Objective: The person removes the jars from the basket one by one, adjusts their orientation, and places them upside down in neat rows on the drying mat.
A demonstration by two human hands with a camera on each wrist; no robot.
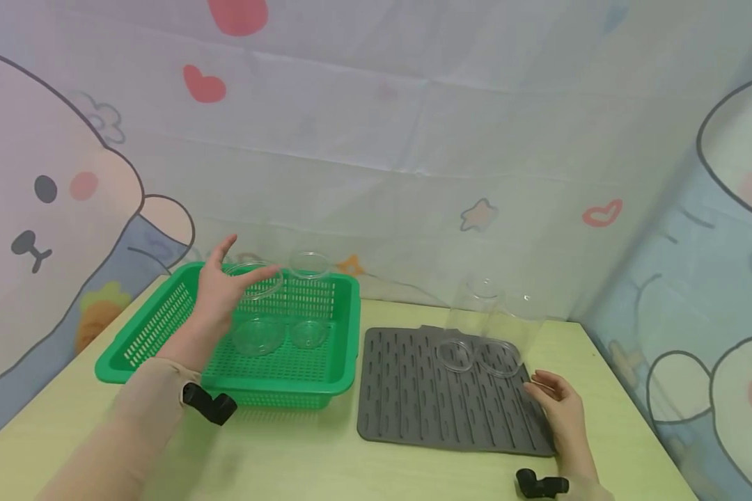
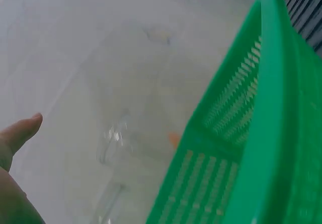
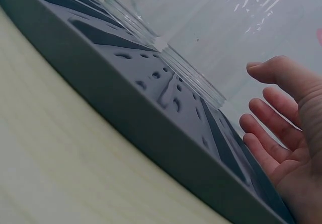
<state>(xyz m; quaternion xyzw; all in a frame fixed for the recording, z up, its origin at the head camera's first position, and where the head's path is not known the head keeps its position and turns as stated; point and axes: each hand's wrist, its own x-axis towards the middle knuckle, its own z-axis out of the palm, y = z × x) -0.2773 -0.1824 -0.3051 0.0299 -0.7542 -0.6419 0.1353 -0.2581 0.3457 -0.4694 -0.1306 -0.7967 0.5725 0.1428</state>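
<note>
My left hand (image 1: 219,292) is over the green plastic basket (image 1: 345,348), thumb and fingers spread wide apart. It overlaps the rim of a clear cup (image 1: 259,337) in the basket. A second, narrower clear cup (image 1: 309,334) stands to its right. The left wrist view shows only part of that hand, beside the basket's green wall. Loosely bent and holding nothing, my right hand (image 1: 558,407) is at the right edge of a grey ridged mat (image 1: 407,410). Two tall clear cups (image 1: 456,356) stand side by side on the mat's back right, just beyond its fingertips.
Basket and mat sit side by side on a pale yellow-green table (image 1: 288,452). A printed cloth (image 1: 376,139) with cartoon animals and hearts hangs close behind the table. Black wrist cameras (image 1: 209,403) are on both forearms.
</note>
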